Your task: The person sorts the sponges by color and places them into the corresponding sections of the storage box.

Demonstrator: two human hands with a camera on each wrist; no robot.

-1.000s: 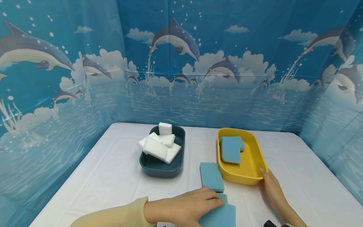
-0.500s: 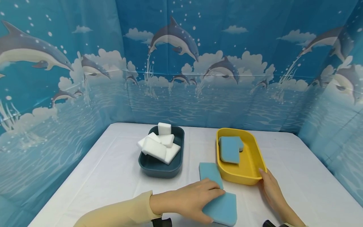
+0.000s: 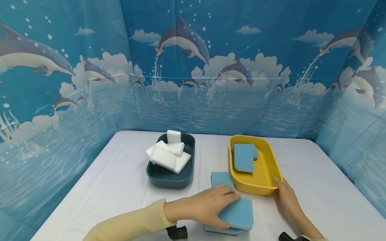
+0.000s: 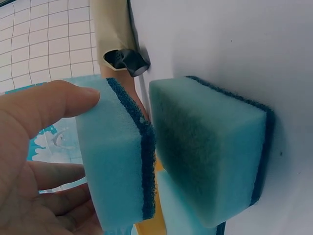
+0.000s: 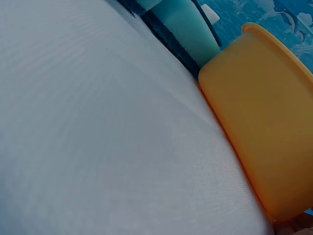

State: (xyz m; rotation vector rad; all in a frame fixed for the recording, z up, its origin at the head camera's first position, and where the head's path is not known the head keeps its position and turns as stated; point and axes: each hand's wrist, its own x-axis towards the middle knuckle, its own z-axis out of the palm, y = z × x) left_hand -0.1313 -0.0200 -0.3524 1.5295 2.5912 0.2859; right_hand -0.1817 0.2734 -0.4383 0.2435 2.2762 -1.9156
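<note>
My left hand (image 3: 208, 205) grips a blue sponge (image 3: 238, 214) by its edges, thumb on the near side. In the left wrist view the held sponge (image 4: 115, 156) shows a dark blue scouring layer and stands apart from a second sponge (image 4: 195, 132) on the table. Another blue sponge (image 3: 221, 179) lies beyond the hand, partly covered by it. My right hand (image 3: 287, 202) holds the near right corner of a yellow tub (image 3: 266, 167), thumb at the rim; its other fingers are mostly hidden. Blue sponges (image 3: 243, 158) lie at the tub's left side.
A dark teal tub (image 3: 172, 184) heaped with several white sponge blocks (image 3: 164, 157) stands left of the yellow one. Both rest on a white-covered table (image 3: 120, 187). A dolphin-print curtain (image 3: 181, 107) encloses the back and sides.
The left hand has moved slightly right and away from me, carrying the blue sponge; another sponge now shows beneath it. The right hand keeps its hold on the tub.
</note>
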